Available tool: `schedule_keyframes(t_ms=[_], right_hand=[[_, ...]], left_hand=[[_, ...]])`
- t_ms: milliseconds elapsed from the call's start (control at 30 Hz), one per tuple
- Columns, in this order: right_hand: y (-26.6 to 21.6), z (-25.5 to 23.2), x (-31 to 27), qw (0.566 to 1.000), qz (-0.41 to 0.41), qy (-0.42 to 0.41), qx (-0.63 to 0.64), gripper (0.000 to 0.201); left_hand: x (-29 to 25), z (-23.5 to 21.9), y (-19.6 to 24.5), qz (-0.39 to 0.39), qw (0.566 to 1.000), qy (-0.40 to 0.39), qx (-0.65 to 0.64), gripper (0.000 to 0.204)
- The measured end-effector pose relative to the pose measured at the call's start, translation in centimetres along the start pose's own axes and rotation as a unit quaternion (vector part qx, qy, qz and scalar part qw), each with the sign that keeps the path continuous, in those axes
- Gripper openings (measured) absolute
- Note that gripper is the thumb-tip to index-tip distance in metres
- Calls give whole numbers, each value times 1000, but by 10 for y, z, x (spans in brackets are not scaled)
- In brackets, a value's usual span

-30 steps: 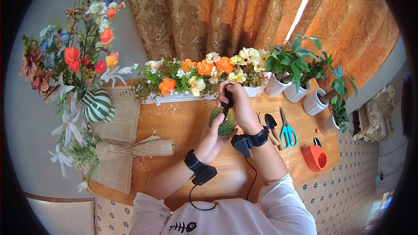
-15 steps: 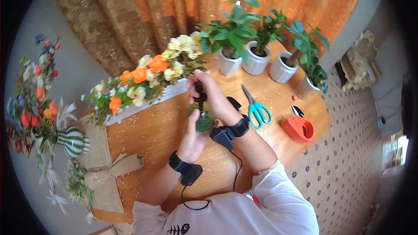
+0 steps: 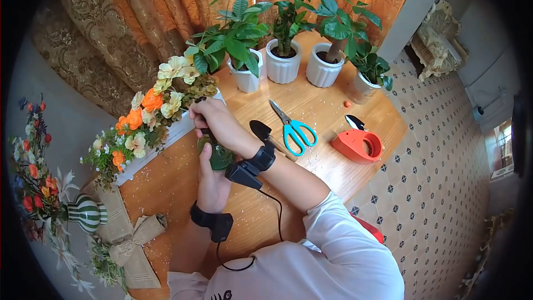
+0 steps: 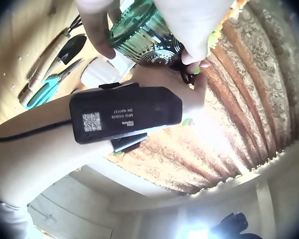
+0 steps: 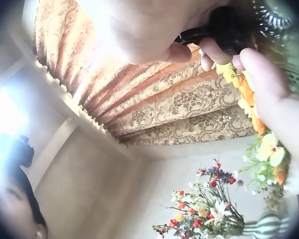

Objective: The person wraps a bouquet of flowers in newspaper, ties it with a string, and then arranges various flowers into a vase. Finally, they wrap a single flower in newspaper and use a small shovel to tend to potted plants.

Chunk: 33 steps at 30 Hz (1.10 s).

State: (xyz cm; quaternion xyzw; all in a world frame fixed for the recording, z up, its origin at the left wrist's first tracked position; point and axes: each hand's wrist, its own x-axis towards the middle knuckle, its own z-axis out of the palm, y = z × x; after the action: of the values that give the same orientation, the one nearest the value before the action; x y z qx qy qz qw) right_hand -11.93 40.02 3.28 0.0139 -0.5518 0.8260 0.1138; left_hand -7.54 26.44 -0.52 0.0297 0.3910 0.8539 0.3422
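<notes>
A green glass spray bottle (image 3: 222, 158) with a ribbed, patterned body is held over the table, close in front of the planter's right end. My left hand (image 3: 213, 184) holds the glass body from below, its thumb up along the side. My right hand (image 3: 221, 124) curls round the black spray head (image 5: 228, 32) on top of the bottle. In the left wrist view the green glass (image 4: 147, 37) shows between the fingers. The right hand covers most of the spray head in the head view.
A long white planter of artificial flowers (image 3: 145, 112) stands ahead. Potted plants (image 3: 284, 62) line the back right. Teal scissors (image 3: 294, 130), a small black shovel (image 3: 260, 130) and a red container (image 3: 355, 145) lie to the right. Left are a burlap-wrapped bouquet (image 3: 136, 243) and a striped vase (image 3: 86, 213).
The head view has turned to the right, so the table and its things have shifted left in it. Both hands keep hold of the spray bottle.
</notes>
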Motion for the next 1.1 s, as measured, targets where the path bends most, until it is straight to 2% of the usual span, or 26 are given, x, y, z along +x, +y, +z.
schedule_keyframes(t_ms=[67,267,433,567,633,700,767,933,1100], right_hand=[[-5,1,-4,999,8,20,-23,41],[-15,0,-3,1000,23,-9,-3,43],[-3,-5,0,1000,-16,-14,-3,40],[-1,-6,-1,999,-40,-19,3,36],[0,-8,3,1000,3,-10,-13,33],[1,-6,2,999,1,19,-37,36],[3,-9,4,999,22,30,-13,50],[0,-10,3,1000,18,15,-17,56],[0,-5,4,999,9,28,-23,59]], left_hand=[[-1,-2,-1,-10,1000,-4,3,49],[-2,1,-2,-16,1000,-9,-5,50],[-1,1,-3,-12,1000,5,-1,51],[2,-7,-3,-14,1000,-18,3,51],[3,-3,-5,-19,1000,-20,4,51],[2,8,-6,-3,1000,6,-8,52],[3,4,-9,-10,1000,5,-7,53],[3,-3,-9,-26,1000,-15,-7,54],[0,5,-8,-11,1000,18,-12,53]])
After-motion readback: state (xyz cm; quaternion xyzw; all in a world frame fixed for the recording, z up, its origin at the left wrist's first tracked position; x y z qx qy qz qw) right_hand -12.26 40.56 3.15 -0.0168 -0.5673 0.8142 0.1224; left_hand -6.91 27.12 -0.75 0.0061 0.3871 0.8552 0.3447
